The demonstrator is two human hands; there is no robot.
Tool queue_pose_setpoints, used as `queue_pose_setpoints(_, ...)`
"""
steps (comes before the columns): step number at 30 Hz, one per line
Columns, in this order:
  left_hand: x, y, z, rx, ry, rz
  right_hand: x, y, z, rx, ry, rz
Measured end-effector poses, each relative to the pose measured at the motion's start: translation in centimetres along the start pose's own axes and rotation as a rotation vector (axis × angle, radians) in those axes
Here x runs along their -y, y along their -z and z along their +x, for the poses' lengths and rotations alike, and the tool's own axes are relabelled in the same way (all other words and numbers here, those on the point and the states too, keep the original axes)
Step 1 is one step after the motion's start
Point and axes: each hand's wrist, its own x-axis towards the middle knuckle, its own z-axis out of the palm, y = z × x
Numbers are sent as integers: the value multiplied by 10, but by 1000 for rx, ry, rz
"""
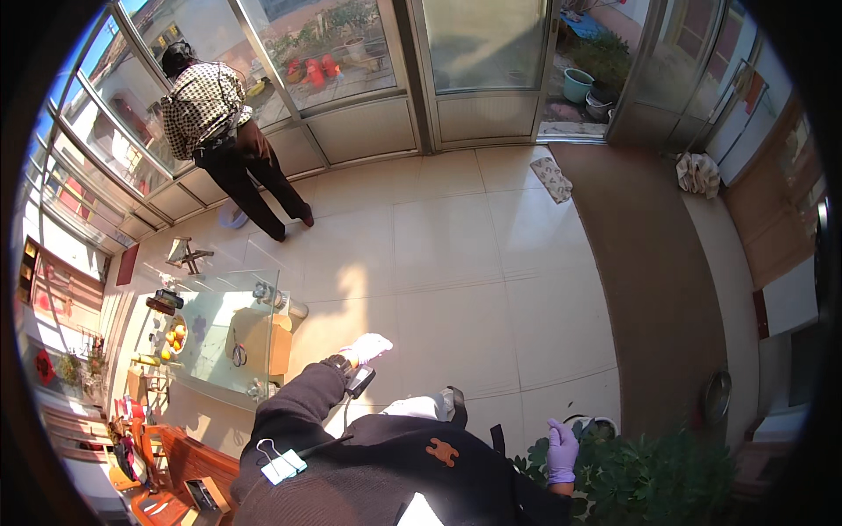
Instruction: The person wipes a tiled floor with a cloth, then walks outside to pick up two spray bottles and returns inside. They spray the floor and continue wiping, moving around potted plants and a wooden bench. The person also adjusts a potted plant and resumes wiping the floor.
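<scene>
My left hand (369,348), in a pale glove washed out by sunlight, reaches out over the tiled floor; its fingers are too bright to tell how they are held. A dark band and a small boxed device (360,382) with a cable sit at that wrist. My right hand (562,454), in a purple glove, is beside a leafy green potted plant (658,470), and whether it touches a leaf is unclear. A glass-topped table (217,368) stands left of my left hand, bearing scissors (239,356), a bowl of fruit (176,335) and an open cardboard box at its edge.
Another person (210,112) stands at the windows, back turned, near a pale basin (231,215). A folding stool (188,255) is behind the table. A brown carpet strip (631,263) runs to the open doorway; a cloth (551,179) lies beside it. A mop (698,175) leans at right.
</scene>
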Motion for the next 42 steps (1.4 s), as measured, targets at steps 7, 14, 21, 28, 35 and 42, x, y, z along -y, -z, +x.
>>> queue_pose_setpoints(7, -68, 16, 91, -13, 144, 145, -30, 27, 154, 14, -173, -215)
queue_pose_setpoints(14, -204, 18, 209, -42, 268, -139, -92, 86, 353, 193, -461, -412)
queue_pose_setpoints(21, -322, 6, 290, -204, 438, -657, -21, 162, 645, 100, -181, -446)
queue_pose_setpoints(28, -431, 2, 430, -54, 542, -915, 57, 163, 922, 83, -31, -462)
queue_pose_setpoints(35, -637, 74, 681, -35, 615, -876, 41, 181, 1109, 396, -414, -523)
queue_pose_setpoints(42, -907, 168, 910, -544, -163, -447, 16, 248, 1223, 5, -782, 41)
